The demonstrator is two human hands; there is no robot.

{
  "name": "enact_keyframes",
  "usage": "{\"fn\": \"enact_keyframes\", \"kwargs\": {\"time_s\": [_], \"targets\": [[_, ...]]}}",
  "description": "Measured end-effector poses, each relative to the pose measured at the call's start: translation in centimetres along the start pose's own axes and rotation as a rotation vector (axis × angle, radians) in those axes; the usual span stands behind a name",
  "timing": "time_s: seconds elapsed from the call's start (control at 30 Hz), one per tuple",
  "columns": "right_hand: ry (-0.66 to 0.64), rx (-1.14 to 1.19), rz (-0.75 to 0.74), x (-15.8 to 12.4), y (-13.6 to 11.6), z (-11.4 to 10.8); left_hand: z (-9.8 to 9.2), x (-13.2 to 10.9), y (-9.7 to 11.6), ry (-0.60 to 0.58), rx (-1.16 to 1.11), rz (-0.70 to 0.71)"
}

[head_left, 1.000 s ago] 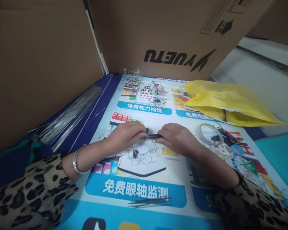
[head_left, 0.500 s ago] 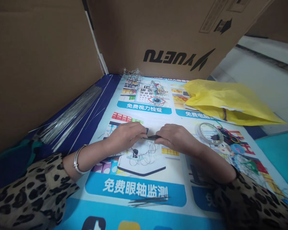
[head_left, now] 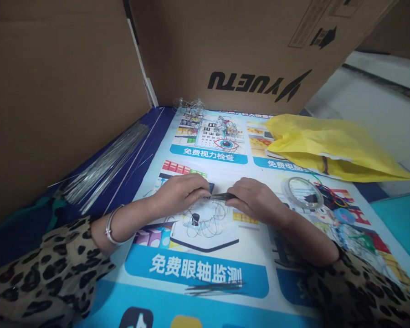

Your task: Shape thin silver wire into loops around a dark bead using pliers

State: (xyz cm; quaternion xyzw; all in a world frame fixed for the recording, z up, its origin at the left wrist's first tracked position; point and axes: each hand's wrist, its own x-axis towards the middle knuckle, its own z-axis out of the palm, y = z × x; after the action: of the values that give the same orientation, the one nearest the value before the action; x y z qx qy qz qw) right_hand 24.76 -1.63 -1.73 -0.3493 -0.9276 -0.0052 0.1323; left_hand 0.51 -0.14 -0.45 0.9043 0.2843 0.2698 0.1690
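Note:
My left hand (head_left: 184, 193) is closed in a pinch over the middle of the printed sheet, on a thin wire piece whose loops (head_left: 207, 223) spread out below the fingers like a flower outline. My right hand (head_left: 254, 198) is closed around a dark, slim, tapered tool (head_left: 223, 197), perhaps tweezers. Its narrow tip points left and reaches the left fingertips; the exact contact point is too small to make out. Below the hands, a small bunch of thin dark strips (head_left: 215, 288) lies on the sheet.
Straight silvery wires (head_left: 105, 164) lie in a bundle at left. Tangled wire pieces (head_left: 228, 127) sit farther back. On the right are a yellow bag (head_left: 328, 141), a clear tape roll (head_left: 304, 193) and coloured threads (head_left: 331, 193). Cardboard (head_left: 225, 45) stands behind.
The right hand has drawn slightly away from the left, so more of the dark tool shows between them. The whole view has shifted slightly.

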Motion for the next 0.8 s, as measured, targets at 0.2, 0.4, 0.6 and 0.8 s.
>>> {"fn": "enact_keyframes", "kwargs": {"time_s": [0.2,0.4,0.6,0.8], "targets": [[0.093,0.054,0.056,-0.5,0.1,0.3,-0.5,0.0,0.0,-0.071,0.004,-0.085],[0.1,0.07,0.088,-0.6,0.1,0.5,-1.1,0.0,0.1,-0.151,-0.003,-0.147],[0.095,0.074,0.107,-0.6,0.1,0.7,-1.4,0.2,0.0,-0.201,-0.014,-0.182],[0.087,0.085,0.116,-0.5,0.0,0.5,-3.4,0.6,-0.5,-0.335,-0.026,-0.186]]}}
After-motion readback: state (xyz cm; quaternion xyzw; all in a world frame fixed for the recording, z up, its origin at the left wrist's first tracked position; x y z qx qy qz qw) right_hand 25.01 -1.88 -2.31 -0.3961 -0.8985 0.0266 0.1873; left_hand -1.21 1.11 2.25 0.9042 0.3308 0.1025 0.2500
